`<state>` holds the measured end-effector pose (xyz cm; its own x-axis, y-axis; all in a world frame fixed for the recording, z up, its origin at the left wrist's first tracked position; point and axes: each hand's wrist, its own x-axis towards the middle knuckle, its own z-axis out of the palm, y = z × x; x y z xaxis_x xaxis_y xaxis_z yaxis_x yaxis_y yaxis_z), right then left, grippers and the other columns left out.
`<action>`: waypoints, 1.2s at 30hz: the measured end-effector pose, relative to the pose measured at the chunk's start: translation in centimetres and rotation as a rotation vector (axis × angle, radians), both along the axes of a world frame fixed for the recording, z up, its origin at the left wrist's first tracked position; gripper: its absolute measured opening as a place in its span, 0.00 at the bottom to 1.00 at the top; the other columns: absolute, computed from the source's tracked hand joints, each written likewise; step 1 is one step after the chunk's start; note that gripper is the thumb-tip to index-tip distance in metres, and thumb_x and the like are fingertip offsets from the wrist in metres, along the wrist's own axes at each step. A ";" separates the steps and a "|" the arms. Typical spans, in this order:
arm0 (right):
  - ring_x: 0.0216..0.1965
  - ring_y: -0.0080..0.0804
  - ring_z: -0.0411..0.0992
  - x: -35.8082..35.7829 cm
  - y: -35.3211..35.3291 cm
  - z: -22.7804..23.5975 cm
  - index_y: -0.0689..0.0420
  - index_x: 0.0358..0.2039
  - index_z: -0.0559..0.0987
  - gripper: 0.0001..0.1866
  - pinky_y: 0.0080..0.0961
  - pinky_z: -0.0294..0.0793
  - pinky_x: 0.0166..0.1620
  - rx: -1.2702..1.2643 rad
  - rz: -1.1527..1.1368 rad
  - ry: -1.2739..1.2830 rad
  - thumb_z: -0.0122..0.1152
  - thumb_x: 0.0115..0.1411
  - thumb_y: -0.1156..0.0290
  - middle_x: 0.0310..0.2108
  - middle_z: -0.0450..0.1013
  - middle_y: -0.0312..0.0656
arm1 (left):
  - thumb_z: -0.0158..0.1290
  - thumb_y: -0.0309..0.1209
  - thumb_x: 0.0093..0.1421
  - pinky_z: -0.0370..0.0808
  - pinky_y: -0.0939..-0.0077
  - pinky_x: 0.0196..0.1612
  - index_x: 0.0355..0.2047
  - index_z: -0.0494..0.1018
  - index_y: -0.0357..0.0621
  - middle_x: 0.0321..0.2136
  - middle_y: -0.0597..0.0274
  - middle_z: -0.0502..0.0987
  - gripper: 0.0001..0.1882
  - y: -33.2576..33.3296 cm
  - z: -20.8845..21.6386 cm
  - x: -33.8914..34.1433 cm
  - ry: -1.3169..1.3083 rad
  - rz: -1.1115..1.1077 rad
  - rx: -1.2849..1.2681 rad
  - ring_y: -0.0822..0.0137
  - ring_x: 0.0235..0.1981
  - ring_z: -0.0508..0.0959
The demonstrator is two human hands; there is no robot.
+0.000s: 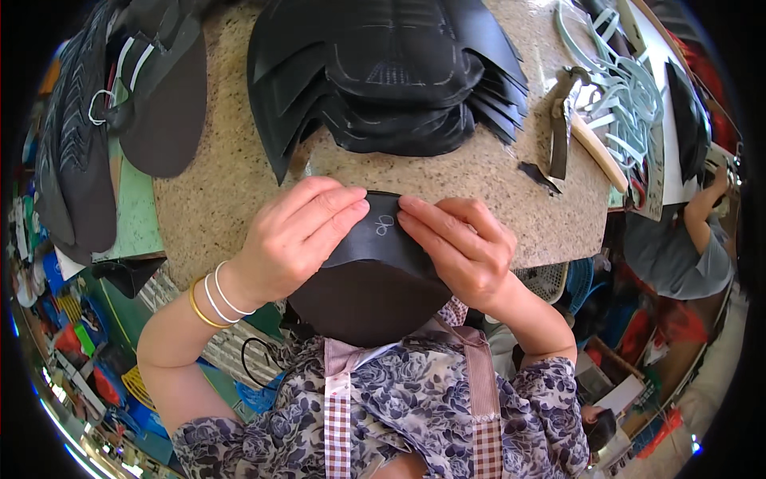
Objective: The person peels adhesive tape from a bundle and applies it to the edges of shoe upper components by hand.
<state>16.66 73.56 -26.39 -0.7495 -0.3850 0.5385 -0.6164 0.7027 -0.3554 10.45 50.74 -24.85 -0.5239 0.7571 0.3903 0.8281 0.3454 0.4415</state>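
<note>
Close to my body, at the table's near edge, I hold a black leather piece (373, 249) with a pale hand-drawn mark on it. Its broad dark brown part (367, 303) hangs toward my apron. My left hand (291, 235) pinches the top edge on one side, fingertips pressed on it. On the other side my right hand (464, 247) grips the same edge, its fingers closed a short way from the left fingertips. Both thumbs are mostly hidden. Just beyond lies a stack of similar black leather pieces (391, 60) with pale marking lines and stitching.
The speckled tabletop (231, 191) ends near my forearms. At the left are dark shaped pieces (171, 120) and ribbed black ones (76, 152). At right lie a wooden-handled hammer (602, 156), pale blue strips (626, 104) and a black scrap (540, 177). Another person's grey sleeve (678, 251) shows far right.
</note>
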 end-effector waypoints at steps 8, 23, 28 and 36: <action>0.32 0.30 0.73 -0.9 0.6 -0.1 0.62 0.32 0.82 0.24 0.20 0.74 0.30 0.048 0.049 0.024 0.53 0.30 0.71 0.39 0.78 0.43 | 0.54 0.24 0.40 0.77 0.67 0.36 0.36 0.76 0.30 0.36 0.49 0.77 0.19 -0.2 -0.2 0.5 -0.053 0.086 0.031 0.54 0.34 0.77; 0.37 0.32 0.74 -1.8 1.1 1.0 0.59 0.37 0.81 0.25 0.24 0.76 0.33 0.010 0.090 -0.188 0.60 0.31 0.76 0.39 0.78 0.40 | 0.54 0.18 0.42 0.77 0.68 0.38 0.36 0.77 0.34 0.34 0.52 0.79 0.17 -0.3 0.9 0.1 -0.277 0.137 0.029 0.55 0.35 0.78; 0.36 0.37 0.77 -2.7 -1.0 1.8 0.60 0.37 0.81 0.24 0.29 0.78 0.35 -0.204 0.085 -0.356 0.64 0.32 0.80 0.39 0.79 0.42 | 0.52 0.14 0.48 0.75 0.72 0.42 0.35 0.75 0.35 0.34 0.55 0.78 0.12 0.0 2.4 -0.1 -0.619 0.200 0.113 0.59 0.39 0.79; 0.35 0.26 0.78 -1.5 -0.5 2.4 0.65 0.37 0.81 0.10 0.21 0.76 0.39 -0.717 0.025 -0.824 0.66 0.52 0.79 0.33 0.80 0.41 | 0.52 0.18 0.59 0.71 0.81 0.47 0.40 0.70 0.36 0.40 0.63 0.74 0.09 0.7 2.9 0.8 -1.397 0.221 0.486 0.75 0.43 0.75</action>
